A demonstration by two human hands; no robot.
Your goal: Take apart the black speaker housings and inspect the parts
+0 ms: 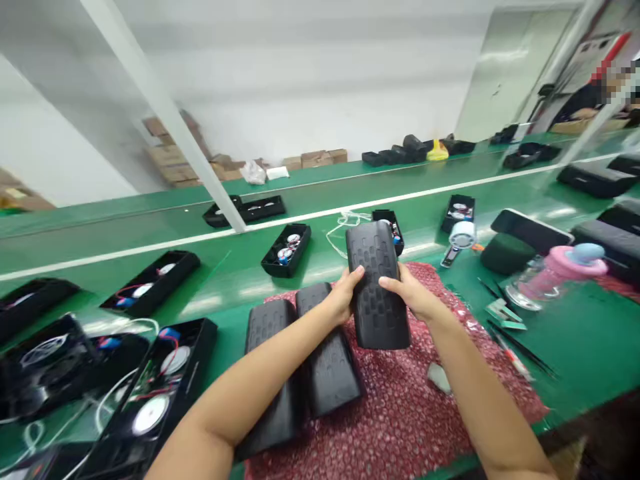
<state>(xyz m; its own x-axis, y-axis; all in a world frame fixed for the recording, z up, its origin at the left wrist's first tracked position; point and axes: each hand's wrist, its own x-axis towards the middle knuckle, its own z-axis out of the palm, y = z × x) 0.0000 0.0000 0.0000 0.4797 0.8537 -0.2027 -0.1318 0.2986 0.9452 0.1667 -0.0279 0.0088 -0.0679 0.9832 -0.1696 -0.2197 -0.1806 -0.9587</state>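
Both my hands hold one black speaker case (376, 283) with a brick-pattern surface, upright above a red bubble-wrap mat (400, 407). My left hand (344, 293) grips its left edge and my right hand (411, 293) its right edge. Two more black speaker cases lie side by side on the mat to the left, one (327, 360) close to my left forearm and the other (267, 347) further left, both partly hidden by that arm.
Open black housings with speaker cones and wires (150, 400) sit at the left and along the green belt (320, 240). A pink bottle (555, 270), tape roll (461, 233), tweezers (520, 347) and small tools lie at the right. Cardboard boxes (170, 153) stand behind. A person sits at far right.
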